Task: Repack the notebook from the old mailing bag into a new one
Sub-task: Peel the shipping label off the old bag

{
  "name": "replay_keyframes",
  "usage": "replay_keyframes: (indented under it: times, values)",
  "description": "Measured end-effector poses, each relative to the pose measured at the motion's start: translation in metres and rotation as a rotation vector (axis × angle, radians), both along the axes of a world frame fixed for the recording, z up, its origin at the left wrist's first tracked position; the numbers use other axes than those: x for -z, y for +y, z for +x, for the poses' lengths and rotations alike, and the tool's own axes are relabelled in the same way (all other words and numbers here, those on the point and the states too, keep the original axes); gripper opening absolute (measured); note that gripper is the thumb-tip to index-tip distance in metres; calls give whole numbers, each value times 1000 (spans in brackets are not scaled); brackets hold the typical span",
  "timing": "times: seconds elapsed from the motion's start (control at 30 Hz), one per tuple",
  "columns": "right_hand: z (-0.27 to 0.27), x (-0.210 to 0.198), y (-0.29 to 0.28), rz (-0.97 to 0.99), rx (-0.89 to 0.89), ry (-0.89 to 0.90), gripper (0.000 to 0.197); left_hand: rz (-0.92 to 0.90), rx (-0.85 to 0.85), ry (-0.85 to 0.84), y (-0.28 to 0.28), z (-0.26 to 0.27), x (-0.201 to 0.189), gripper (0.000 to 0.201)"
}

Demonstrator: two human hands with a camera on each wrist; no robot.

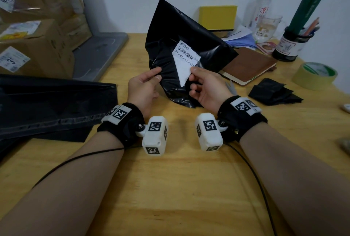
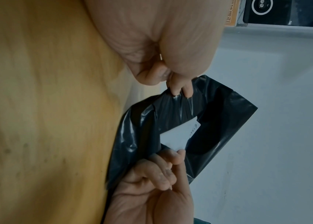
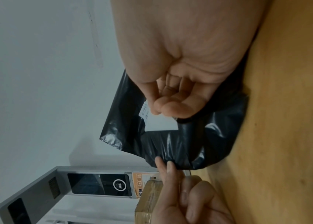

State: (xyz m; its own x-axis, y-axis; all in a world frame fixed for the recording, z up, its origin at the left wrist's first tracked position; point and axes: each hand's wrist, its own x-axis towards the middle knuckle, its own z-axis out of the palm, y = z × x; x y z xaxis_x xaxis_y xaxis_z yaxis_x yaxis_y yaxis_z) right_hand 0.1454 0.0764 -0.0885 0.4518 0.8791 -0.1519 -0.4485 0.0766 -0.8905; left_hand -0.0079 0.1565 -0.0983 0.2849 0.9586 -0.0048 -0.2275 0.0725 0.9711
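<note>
Only your head view shows the brown notebook point(image 1: 248, 65) lying flat on the table point(image 1: 170, 188) behind the black mailing bag point(image 1: 180, 33), its long axis running back-left. Your left hand point(image 1: 143, 88) and right hand point(image 1: 206, 88) each pinch the raised bag's lower edge, fingers narrow.

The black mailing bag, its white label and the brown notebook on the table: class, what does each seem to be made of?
Black mailing bag: thin glossy plastic film, judging by its creases and shiny highlights.
White label: matte paper, probably adhesive, with a printed barcode.
Brown notebook: smooth leather-like cover, real or imitation unclear; pale page edges show.
</note>
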Motion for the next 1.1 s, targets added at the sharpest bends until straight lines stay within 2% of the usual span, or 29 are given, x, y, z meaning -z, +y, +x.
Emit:
replay_keyframes:
  times: [0.73,0.93,1.1]
  values:
    - [-3,6,-13,68,91,52,12,-10,-13,22,-2,-3,-1,24]
    - [-3,6,-15,76,109,44,5,6,-18,31,-7,-5,-3,24]
    - [-3,6,-16,104,111,23,6,3,-19,28,-1,-5,0,24]
